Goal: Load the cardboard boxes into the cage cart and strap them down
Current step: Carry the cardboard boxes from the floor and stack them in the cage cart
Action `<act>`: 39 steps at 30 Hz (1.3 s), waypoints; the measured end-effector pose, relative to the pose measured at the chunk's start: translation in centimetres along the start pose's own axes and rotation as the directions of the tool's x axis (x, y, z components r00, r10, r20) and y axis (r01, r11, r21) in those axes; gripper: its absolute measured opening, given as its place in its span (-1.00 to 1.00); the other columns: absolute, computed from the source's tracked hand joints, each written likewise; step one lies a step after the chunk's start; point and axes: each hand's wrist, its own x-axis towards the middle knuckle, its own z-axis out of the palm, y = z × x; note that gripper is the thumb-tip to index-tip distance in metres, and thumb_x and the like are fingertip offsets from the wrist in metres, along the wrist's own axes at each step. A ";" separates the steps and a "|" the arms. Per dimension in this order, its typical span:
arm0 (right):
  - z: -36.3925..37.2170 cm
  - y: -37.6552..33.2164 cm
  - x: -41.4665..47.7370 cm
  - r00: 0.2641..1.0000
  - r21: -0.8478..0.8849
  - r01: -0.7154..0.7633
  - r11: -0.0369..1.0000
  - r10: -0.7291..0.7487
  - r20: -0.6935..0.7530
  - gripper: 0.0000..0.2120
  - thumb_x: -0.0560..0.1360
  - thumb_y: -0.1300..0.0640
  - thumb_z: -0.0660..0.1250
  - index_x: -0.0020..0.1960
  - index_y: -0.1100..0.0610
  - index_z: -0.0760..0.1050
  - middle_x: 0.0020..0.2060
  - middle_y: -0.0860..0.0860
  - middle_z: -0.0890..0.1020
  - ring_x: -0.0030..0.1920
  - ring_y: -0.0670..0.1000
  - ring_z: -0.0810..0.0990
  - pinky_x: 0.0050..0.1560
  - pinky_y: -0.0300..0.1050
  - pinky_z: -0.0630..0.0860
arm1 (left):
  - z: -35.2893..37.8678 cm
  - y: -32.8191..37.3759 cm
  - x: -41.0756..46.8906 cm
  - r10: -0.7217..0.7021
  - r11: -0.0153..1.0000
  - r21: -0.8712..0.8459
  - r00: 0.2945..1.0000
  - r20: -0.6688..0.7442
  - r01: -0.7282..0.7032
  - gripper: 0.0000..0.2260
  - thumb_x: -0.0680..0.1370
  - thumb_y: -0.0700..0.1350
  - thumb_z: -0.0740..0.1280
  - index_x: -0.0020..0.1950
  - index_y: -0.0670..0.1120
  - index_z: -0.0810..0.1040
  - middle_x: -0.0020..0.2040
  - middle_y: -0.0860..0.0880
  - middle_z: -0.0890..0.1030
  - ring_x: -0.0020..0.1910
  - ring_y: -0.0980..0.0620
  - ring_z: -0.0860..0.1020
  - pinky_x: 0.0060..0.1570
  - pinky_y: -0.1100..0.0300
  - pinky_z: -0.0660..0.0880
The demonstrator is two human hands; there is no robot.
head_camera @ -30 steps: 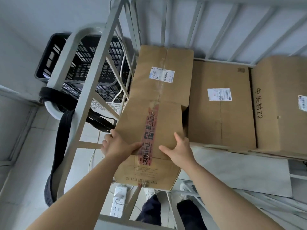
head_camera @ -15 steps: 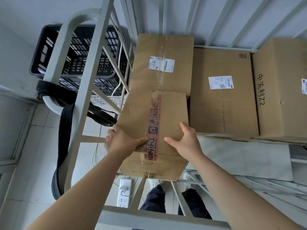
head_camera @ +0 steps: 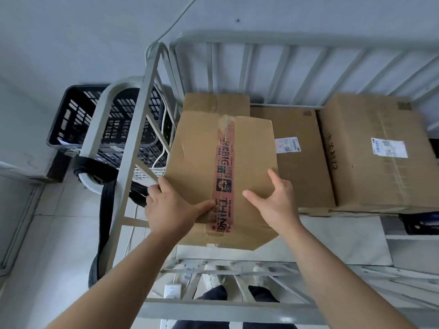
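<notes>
A cardboard box with red printed tape (head_camera: pixel 209 162) lies on top of another box (head_camera: pixel 216 103) at the left side of the grey cage cart (head_camera: pixel 297 43). My left hand (head_camera: pixel 171 205) grips its near left corner, thumb on the tape. My right hand (head_camera: pixel 275 198) rests on its near right part, fingers spread over the top. Two more boxes stand in the cart: a middle one with a white label (head_camera: pixel 301 167) and a taller right one (head_camera: pixel 380 150). A black strap (head_camera: pixel 104 210) hangs from the cart's left frame.
A black plastic crate (head_camera: pixel 78 119) stands outside the cart at the left, against the wall. A white power strip (head_camera: pixel 172 290) lies on the floor below the cart frame. A pale board (head_camera: pixel 344 241) covers the cart floor in front of the boxes.
The taped box has slid further into the cart, onto the rear left box, now covering its label. Both hands moved forward with it, and the view has tilted up.
</notes>
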 end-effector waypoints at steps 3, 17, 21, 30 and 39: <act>-2.7 -1.7 -0.8 0.999 0.056 0.016 0.998 -0.013 -0.048 -0.17 0.38 -0.13 0.46 0.52 -0.05 0.13 0.41 0.03 0.21 0.35 0.01 0.33 0.07 -0.18 0.28 | -2.4 2.3 -0.8 0.070 0.997 -0.011 0.997 -0.013 -0.070 0.09 0.12 0.44 0.46 0.41 -0.15 0.15 0.32 -0.18 0.34 0.32 -0.19 0.33 0.29 -0.06 0.34; -12.9 2.1 -0.6 0.922 0.158 -0.047 0.986 0.104 -0.372 -0.19 0.39 -0.11 0.46 0.51 -0.04 0.13 0.41 0.04 0.22 0.30 0.06 0.40 0.11 -0.11 0.34 | 0.5 15.1 0.0 0.377 0.920 -0.156 0.921 0.099 -0.360 0.17 0.14 0.37 0.51 0.55 -0.02 -0.02 0.42 -0.07 0.24 0.39 -0.14 0.25 0.29 -0.17 0.35; -14.5 5.7 1.1 0.908 0.168 -0.117 0.979 0.174 -0.382 -0.18 0.39 -0.13 0.45 0.51 -0.02 0.13 0.39 0.08 0.23 0.25 0.12 0.45 0.19 0.03 0.42 | 4.0 18.8 0.8 0.417 0.908 -0.123 0.891 0.180 -0.400 0.18 0.13 0.37 0.52 0.55 -0.01 -0.01 0.42 -0.06 0.25 0.38 -0.12 0.26 0.28 -0.17 0.38; -15.3 12.7 4.5 0.940 0.213 -0.254 0.943 0.293 -0.175 -0.15 0.45 -0.09 0.41 0.55 0.01 -0.01 0.43 0.16 0.19 0.25 0.16 0.44 0.04 -0.13 0.37 | 10.2 23.9 3.4 0.453 0.860 0.106 0.842 0.293 -0.500 0.14 0.21 0.34 0.50 0.56 -0.02 -0.06 0.43 -0.06 0.24 0.39 -0.11 0.26 0.30 -0.16 0.34; -15.4 15.9 8.2 0.963 0.073 -0.269 0.960 0.271 -0.013 -0.15 0.43 -0.08 0.42 0.55 -0.08 -0.01 0.36 0.18 0.27 0.08 0.10 0.49 0.05 -0.11 0.44 | 15.3 21.4 4.0 0.316 0.917 0.142 0.896 0.313 -0.373 0.11 0.29 0.28 0.49 0.57 -0.01 -0.18 0.50 -0.07 0.14 0.44 -0.13 0.19 0.40 -0.12 0.23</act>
